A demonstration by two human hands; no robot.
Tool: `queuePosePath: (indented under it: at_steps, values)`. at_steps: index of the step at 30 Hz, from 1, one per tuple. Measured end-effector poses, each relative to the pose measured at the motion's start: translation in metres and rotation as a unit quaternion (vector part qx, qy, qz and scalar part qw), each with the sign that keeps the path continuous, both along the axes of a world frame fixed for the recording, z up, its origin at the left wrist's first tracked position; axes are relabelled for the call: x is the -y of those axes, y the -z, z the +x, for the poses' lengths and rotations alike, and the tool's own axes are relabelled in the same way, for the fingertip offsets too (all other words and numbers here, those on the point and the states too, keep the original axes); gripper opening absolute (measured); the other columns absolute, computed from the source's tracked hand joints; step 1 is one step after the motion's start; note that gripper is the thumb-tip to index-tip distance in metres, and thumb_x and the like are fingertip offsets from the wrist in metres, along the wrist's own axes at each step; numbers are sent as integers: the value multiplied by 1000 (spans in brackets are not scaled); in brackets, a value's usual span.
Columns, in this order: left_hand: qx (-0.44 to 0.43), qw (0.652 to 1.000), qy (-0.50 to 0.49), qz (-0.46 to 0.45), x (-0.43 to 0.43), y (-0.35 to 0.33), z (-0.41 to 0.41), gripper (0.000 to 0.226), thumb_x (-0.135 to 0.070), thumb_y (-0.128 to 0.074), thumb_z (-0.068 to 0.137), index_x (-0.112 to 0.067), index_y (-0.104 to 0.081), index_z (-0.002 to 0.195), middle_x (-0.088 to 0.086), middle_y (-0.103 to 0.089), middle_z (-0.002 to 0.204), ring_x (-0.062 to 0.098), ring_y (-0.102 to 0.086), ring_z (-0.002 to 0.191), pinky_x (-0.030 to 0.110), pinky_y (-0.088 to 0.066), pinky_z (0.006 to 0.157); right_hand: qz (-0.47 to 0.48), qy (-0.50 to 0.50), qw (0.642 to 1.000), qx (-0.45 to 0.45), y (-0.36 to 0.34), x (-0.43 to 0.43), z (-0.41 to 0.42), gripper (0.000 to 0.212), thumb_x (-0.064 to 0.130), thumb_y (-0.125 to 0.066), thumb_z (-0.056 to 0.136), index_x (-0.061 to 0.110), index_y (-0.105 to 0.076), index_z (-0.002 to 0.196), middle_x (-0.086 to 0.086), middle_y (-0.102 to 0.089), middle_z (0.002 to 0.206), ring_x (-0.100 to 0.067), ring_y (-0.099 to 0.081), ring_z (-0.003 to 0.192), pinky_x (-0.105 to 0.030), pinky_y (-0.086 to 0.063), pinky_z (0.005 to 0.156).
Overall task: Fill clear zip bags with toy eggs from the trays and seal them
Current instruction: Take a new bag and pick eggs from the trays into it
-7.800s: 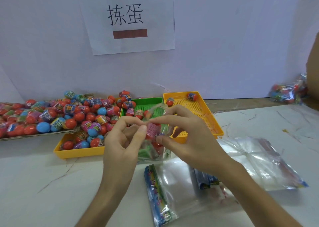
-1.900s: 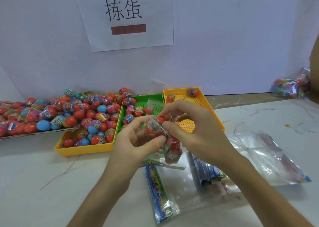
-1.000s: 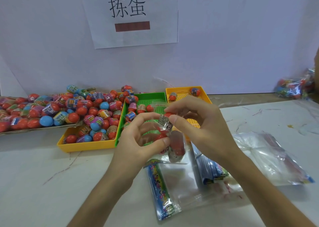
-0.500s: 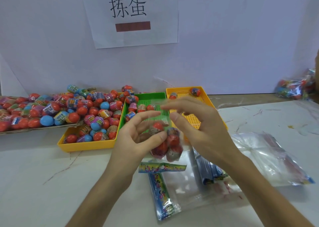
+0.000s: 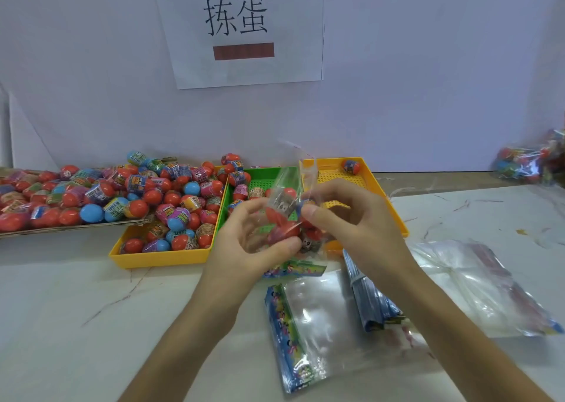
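Observation:
My left hand (image 5: 244, 249) and my right hand (image 5: 351, 218) hold a small clear zip bag (image 5: 290, 187) upright between them, above the table's middle. Several red toy eggs (image 5: 282, 229) fill its lower part, and its mouth stands open at the top. My left thumb and fingers curl round the bag's left side; my right fingers pinch its right side. A yellow tray (image 5: 159, 256) heaped with red and blue eggs lies to the left. A green tray (image 5: 263, 172) and a second yellow tray (image 5: 382, 194) with one egg (image 5: 351, 166) lie behind my hands.
Empty clear zip bags (image 5: 321, 325) with coloured headers lie flat in front of my hands, and a clear pile of more bags (image 5: 474, 279) is to the right. A filled bag (image 5: 532, 160) sits at the far right by the wall. A flat tray of eggs (image 5: 46, 200) is far left.
The eggs have settled lower in the bag. Its top now stands up open above my fingers, and my hands have shifted slightly down its sides.

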State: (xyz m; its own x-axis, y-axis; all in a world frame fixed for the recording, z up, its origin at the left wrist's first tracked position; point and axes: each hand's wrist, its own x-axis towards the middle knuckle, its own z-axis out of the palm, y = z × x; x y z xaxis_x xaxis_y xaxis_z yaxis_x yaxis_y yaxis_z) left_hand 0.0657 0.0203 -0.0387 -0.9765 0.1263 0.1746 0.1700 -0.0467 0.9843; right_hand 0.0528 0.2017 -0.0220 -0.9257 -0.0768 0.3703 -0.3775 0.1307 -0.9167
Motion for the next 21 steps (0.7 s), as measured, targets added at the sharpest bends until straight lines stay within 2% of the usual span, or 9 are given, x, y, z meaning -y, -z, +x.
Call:
queuePosePath:
  at_steps: [3,5,7,9,11,16,19,21]
  values:
    - [-6,999,25,-39,-5,2,2,43,-25,-81,73,-21,-70,114,3,-76,104,18,-73,100,27,-59,85,29,30,999,-22,-1,-2,0,7,30,-74,91,28,-74,84,8,-72,88,-7,-67,82,-22,-52,71]
    - [-12,999,22,-26,-6,3,3,37,-16,-83,78,-19,-70,112,5,-76,102,19,-73,98,25,-58,82,38,16,999,-28,-3,0,1,2,33,-73,90,31,-74,92,13,-72,87,-5,-66,83,-20,-53,70]
    - [-16,1000,16,-7,-7,3,3,36,0,-77,83,-17,-70,113,6,-77,101,19,-73,97,25,-59,79,36,-13,999,-18,-4,1,3,23,36,-78,84,36,-69,105,16,-70,96,-6,-67,91,-20,-54,70]
    - [-20,1000,8,6,-6,3,2,38,5,-71,83,-20,-71,113,5,-77,100,19,-73,95,22,-58,75,64,-36,997,-29,-5,1,3,43,34,-78,76,37,-63,116,19,-67,104,-7,-65,102,-20,-53,74]
    - [-26,999,10,17,-5,2,3,38,2,-74,81,-21,-73,110,5,-78,100,17,-74,92,21,-58,72,85,-38,994,-53,-6,2,5,49,30,-78,74,34,-62,119,21,-66,106,-8,-64,104,-20,-53,77]
    - [-27,998,48,15,-5,3,3,40,-19,-75,79,-19,-70,118,7,-76,108,23,-72,104,29,-59,83,73,-22,994,-75,-8,1,7,37,22,-75,74,37,-65,106,19,-68,100,-8,-64,100,-20,-52,79]
    - [-30,997,57,33,-7,3,3,34,-31,-74,84,-26,-70,118,8,-74,111,25,-71,107,35,-60,88,73,-13,994,-83,-9,1,8,31,20,-74,74,34,-65,100,18,-68,97,-9,-64,99,-21,-51,76]
    - [-44,998,25,40,-8,2,3,24,-32,-68,88,-28,-72,111,10,-75,105,28,-72,101,34,-61,82,66,-18,995,-78,-8,3,9,30,20,-75,74,33,-64,98,17,-68,98,-11,-63,100,-20,-50,71]
